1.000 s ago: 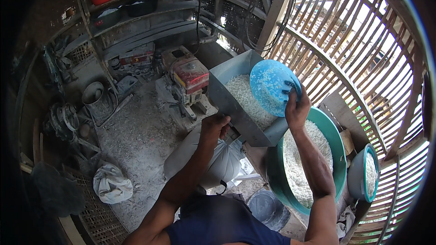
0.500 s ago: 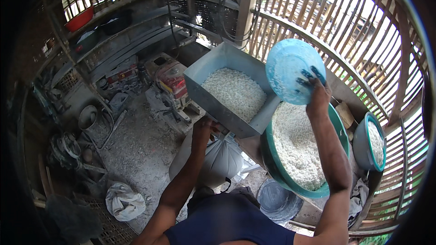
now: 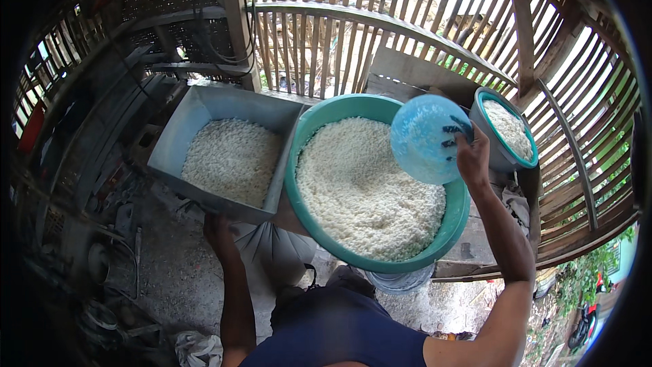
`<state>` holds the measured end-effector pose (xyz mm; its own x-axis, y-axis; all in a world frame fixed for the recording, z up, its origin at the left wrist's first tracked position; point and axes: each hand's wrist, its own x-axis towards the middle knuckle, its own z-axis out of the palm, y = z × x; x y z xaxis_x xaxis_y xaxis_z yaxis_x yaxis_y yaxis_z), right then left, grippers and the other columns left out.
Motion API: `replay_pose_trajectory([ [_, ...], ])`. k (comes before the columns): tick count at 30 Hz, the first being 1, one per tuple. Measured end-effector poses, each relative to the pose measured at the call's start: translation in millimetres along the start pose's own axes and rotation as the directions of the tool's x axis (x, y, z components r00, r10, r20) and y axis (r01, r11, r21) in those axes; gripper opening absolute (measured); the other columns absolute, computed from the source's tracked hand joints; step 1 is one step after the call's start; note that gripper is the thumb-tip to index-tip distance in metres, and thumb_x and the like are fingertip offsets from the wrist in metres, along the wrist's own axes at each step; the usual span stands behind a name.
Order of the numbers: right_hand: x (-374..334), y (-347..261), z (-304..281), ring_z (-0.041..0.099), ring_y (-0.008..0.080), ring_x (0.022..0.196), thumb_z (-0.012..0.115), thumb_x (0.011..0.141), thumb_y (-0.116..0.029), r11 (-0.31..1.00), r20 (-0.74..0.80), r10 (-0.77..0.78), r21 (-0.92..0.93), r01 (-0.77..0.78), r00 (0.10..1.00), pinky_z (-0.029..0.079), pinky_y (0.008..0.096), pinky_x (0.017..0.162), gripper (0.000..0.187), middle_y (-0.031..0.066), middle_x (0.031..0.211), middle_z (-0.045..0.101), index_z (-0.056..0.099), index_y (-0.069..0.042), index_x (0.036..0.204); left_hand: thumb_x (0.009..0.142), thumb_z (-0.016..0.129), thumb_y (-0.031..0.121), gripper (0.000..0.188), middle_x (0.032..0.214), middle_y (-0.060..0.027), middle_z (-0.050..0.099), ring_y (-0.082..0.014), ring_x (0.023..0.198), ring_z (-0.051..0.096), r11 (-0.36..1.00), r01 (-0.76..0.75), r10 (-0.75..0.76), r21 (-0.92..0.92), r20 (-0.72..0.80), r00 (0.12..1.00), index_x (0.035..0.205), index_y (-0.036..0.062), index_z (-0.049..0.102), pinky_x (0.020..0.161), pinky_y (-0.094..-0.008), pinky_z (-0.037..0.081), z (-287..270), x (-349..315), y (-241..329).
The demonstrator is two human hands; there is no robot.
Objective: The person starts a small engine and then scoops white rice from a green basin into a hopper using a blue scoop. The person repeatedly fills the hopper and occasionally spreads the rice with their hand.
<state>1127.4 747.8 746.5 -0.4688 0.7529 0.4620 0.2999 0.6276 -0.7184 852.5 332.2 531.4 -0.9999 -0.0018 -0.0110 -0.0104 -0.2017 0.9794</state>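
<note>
Blue bowl (image 3: 418, 143) is up in our right hand (image 3: 473, 156), over the right part of the big green tub (image 3: 380, 264). Right fingers are clenched on the bowl's right side; they show dark against the blue. White bits cling to the bowl; we can't tell which way its hollow faces.

Below it, the tub carries a broad load of white grain (image 3: 360, 194), dished near the middle and reaching close to the rim at the near side. Risk: if our one-sided grip slips or the bowl tips past the right rim, whatever is in it lands on the counter (image 3: 472, 248). Low swing could also clip the rim.

Left of the tub, right beside it: metal hopper (image 3: 234, 103), part full of similar grain (image 3: 234, 160). Left hand (image 3: 219, 231) is at its near lower edge; fingers shaded, can't tell if they grasp or just rest. A hard push there could jog the hopper if it isn't fixed. Pale sack (image 3: 278, 251) sits under that edge.

Right of the tub: grey bucket (image 3: 501, 156) with teal rim, also holding grain, close behind our right hand. A careless elbow or backswing could knock it. Slatted wall (image 3: 326, 47) behind.
</note>
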Motion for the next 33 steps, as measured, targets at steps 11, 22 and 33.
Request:
replay_pose_trajectory([
  [11,-15.7,110.9,0.6,0.068,0.0396,0.077,0.054,0.082,-0.011,0.972,0.358,0.004,-0.222,0.081,0.934,0.051,0.0481,0.076,0.024,0.0264,0.080,0.067,0.068,0.004,0.093,0.090,0.073,0.021,0.015,0.091,-0.0087,0.070,-0.0277,0.085,0.069,0.612,-0.736,0.728,-0.290,0.570,0.381,0.090,0.0079,0.066,0.077,-0.0407,0.054,111.3,-151.5,77.7],
  [22,-65.2,139.5,103.8,0.059,0.0115,0.064,0.054,0.088,-0.003,0.776,0.645,0.446,0.067,-0.627,0.620,0.046,0.0311,0.056,0.021,0.0008,0.075,0.064,0.073,0.002,0.092,0.070,0.068,0.009,0.025,0.057,-0.0032,0.049,-0.0212,0.052,0.054,0.459,-0.841,0.789,-0.286,0.567,0.237,0.057,0.0106,0.046,0.049,-0.0352,0.037,133.2,-120.9,81.7],
  [33,-47.1,65.5,43.0,0.073,0.0196,0.081,0.074,0.092,-0.014,0.532,0.593,0.505,0.358,-0.768,0.627,0.059,0.0351,0.072,0.026,0.0096,0.099,0.075,0.073,0.004,0.110,0.083,0.078,0.016,0.013,0.082,-0.0073,0.070,-0.0285,0.085,0.071,0.647,-0.734,0.704,-0.208,0.534,0.468,0.085,0.0070,0.068,0.079,-0.0398,0.052,109.8,-124.6,117.8],
])
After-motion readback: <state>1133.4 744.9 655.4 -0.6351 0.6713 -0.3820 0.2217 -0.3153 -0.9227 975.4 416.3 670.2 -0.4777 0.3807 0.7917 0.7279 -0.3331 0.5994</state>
